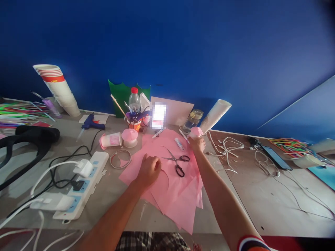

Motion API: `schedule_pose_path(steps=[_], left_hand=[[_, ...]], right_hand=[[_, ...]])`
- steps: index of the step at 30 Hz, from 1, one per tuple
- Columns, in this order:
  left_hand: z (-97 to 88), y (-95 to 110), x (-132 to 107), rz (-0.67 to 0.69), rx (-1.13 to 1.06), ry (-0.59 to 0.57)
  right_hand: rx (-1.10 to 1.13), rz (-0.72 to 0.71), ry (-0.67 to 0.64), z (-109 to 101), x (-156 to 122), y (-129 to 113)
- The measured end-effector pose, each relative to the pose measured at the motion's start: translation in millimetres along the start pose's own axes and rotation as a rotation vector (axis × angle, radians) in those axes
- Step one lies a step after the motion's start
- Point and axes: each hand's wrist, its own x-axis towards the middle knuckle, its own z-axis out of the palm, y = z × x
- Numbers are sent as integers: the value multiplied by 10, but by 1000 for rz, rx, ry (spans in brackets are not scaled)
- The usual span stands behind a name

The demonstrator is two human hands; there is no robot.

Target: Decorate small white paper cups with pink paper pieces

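Note:
My right hand (pixel 198 143) is at the far right corner of the pink paper sheets, with its fingers closed on a pink paper-topped cup (pixel 196 131); the hand hides part of the cup. My left hand (pixel 149 169) rests on the pink paper (pixel 178 205) with its fingers curled in, and nothing shows in them. Between the hands lie black-handled scissors (pixel 176 160), blades apart. A small clear-and-white tube (pixel 179 144) lies beyond the scissors. At the left stand a pink-topped paper cup (pixel 130 137) and, on its side, another pink-trimmed paper cup (pixel 111 140).
A roll of tape (pixel 120 159) lies left of the paper. Nearby are a power strip (pixel 86 188) with plugs and cables, and a blue glue gun (pixel 91 122). Leaning cup stacks (pixel 216 115) and a glass jar (pixel 193 120) stand at the back; a phone (pixel 276 157) lies right.

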Motion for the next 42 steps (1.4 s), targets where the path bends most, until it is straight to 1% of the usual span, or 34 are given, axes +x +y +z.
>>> schedule_pose_path(steps=[4, 9, 12, 15, 17, 18, 22, 25, 27, 30, 33, 35, 38, 42], left_hand=[[2, -3, 6, -14, -3, -9], [14, -11, 10, -11, 1, -19], [30, -17, 8, -9, 4, -9], [31, -16, 4, -10, -2, -4], [26, -13, 3, -11, -2, -2], [24, -12, 2, -12, 1, 0], [14, -6, 0, -16, 18, 16], [-3, 1, 6, -20, 27, 30], [-20, 1, 15, -23, 7, 44], [-40, -14, 32, -25, -54, 102], [-45, -54, 52, -36, -124, 200], [-46, -94, 69, -79, -163, 274], [-57, -168, 102, -172, -202, 396], [-83, -268, 140, -279, -210, 534]], right_hand=[[11, 54, 56, 71, 69, -34], [40, 26, 83, 28, 84, -57], [69, -29, 121, -24, 4, -87], [129, -171, 110, -49, -185, -177], [162, -240, 75, -45, -364, -279], [206, -289, 32, -39, -464, -338], [427, -445, -262, -18, -846, -567], [446, -484, -377, -21, -1035, -676], [431, -502, -411, -28, -1105, -712], [420, -492, -418, -43, -1181, -730], [418, -456, -440, -67, -1260, -739], [437, -461, -455, -87, -1306, -757], [488, -515, -457, -110, -1345, -811], [524, -541, -467, -103, -1402, -963]])
